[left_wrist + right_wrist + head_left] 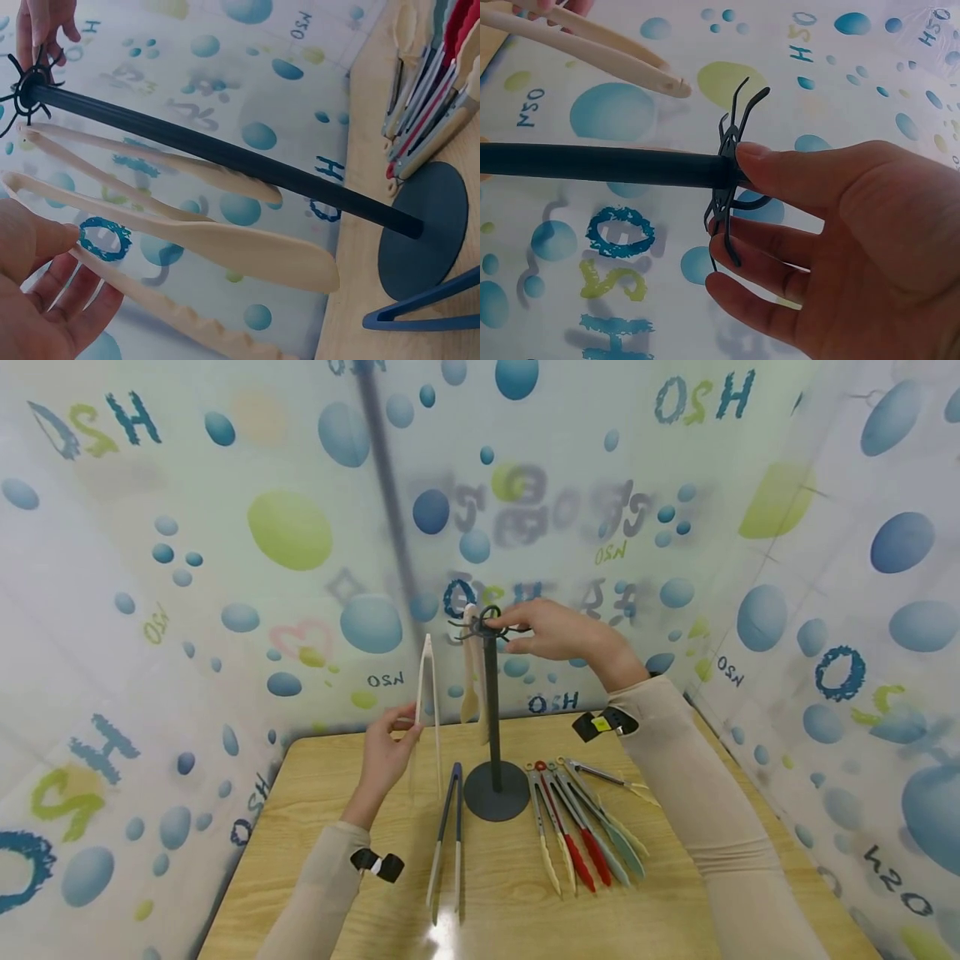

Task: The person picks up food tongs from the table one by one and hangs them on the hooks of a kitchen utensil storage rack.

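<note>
In the head view, the left hand (pixel 386 752) holds pale tongs (pixel 422 681) upright, left of the black stand (pixel 492 718), where wooden tongs (pixel 470 681) hang. Left wrist: thumb and fingers pinch one arm, leaving the hinge end free. Right wrist: the right hand (pixel 885 232) grips the stand's hooked top (pixel 721 191), apparently steadying it.

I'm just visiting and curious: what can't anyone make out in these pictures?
- Head view: some hooks of the stand, behind the right grip.
- Head view: the exact number of tongs in the row right of the stand, since they overlap.
- Left wrist view: the end of the held cream tongs' ridged arm, cut off by the bottom edge.
- Right wrist view: the stand's base, beyond the left edge.
</note>
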### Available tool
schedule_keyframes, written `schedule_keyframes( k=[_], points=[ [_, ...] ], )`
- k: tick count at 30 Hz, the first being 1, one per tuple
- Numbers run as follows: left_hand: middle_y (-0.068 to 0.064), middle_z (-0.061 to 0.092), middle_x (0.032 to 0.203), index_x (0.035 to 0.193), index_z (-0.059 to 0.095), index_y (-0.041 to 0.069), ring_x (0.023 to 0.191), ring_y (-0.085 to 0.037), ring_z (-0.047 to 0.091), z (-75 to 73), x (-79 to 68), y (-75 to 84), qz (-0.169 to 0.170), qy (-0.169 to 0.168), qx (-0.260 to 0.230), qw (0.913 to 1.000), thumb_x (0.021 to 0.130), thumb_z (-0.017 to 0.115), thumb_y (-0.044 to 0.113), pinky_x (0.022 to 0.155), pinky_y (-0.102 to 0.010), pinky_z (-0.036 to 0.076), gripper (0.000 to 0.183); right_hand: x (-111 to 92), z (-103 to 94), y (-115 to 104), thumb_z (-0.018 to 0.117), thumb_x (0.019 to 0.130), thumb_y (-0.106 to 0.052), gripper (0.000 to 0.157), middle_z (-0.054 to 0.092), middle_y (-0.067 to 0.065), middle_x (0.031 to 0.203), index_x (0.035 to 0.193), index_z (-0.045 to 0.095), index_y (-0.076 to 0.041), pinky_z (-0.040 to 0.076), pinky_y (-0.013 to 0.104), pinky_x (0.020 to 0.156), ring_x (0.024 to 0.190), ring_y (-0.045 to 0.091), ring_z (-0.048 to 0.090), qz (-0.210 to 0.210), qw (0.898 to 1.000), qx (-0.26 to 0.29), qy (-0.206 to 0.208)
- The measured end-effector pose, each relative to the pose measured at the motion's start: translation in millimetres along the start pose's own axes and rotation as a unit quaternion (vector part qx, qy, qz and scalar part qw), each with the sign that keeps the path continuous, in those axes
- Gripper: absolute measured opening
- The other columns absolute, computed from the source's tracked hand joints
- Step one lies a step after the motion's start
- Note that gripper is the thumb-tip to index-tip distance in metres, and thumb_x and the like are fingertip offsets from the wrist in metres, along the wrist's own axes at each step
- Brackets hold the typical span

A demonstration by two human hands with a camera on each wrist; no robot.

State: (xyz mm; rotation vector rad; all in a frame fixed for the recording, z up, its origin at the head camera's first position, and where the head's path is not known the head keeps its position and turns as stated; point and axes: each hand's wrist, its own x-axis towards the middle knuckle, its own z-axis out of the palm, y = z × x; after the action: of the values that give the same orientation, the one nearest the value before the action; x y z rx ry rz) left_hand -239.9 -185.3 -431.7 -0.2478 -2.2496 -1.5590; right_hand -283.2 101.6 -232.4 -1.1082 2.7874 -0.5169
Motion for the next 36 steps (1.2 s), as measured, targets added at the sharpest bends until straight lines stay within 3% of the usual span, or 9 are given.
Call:
schedule_keyframes(
  k=[15, 27, 33, 36],
  points=[
    [-0.026, 0.061, 0.121, 0.128, 0.064, 0.001, 0.102, -0.038, 0.064, 3.4, 19.4, 20.8, 0.001, -0.010, -0.023, 0.9997, 0.092, 0.066, 0.000, 0.067, -0.012, 0.052, 0.036, -1, -0.6, 2, 0.060, 0.100, -0.024, 0.053, 0.045, 0.008, 0.155, 0.150, 0.044, -0.016, 0.035, 0.049, 0.118, 0.145, 0.030, 0.039, 0.005, 1.000, 0.001, 0.003],
    [-0.020, 0.062, 0.114, 0.127, 0.066, 0.006, 0.094, -0.024, 0.064, 6.4, 25.0, 30.1, 0.016, -0.009, -0.013, 0.9998, 0.093, 0.067, 0.004, 0.065, -0.014, 0.054, 0.034, -1, 0.4, 3, 0.058, 0.101, -0.028, 0.052, 0.044, 0.007, 0.155, 0.150, 0.044, -0.020, 0.034, 0.050, 0.118, 0.146, 0.030, 0.037, 0.016, 1.000, -0.002, -0.001],
    [-0.022, 0.061, 0.118, 0.128, 0.065, 0.005, 0.099, -0.032, 0.063, 7.4, 26.3, 33.7, 0.003, -0.014, -0.011, 0.9998, 0.093, 0.066, 0.003, 0.066, -0.011, 0.051, 0.035, -1, 0.6, 4, 0.058, 0.101, -0.028, 0.052, 0.044, 0.008, 0.155, 0.150, 0.044, -0.019, 0.034, 0.050, 0.118, 0.146, 0.031, 0.037, 0.014, 1.000, -0.010, 0.003],
    [-0.026, 0.060, 0.120, 0.130, 0.063, 0.000, 0.102, -0.036, 0.063, 6.5, 23.7, 46.0, -0.005, -0.021, -0.005, 0.9998, 0.094, 0.064, 0.001, 0.067, -0.011, 0.051, 0.036, -1, 1.0, 4, 0.058, 0.101, -0.027, 0.052, 0.044, 0.009, 0.155, 0.150, 0.045, -0.018, 0.034, 0.050, 0.118, 0.145, 0.031, 0.037, 0.011, 1.000, -0.006, 0.005]
  ],
)
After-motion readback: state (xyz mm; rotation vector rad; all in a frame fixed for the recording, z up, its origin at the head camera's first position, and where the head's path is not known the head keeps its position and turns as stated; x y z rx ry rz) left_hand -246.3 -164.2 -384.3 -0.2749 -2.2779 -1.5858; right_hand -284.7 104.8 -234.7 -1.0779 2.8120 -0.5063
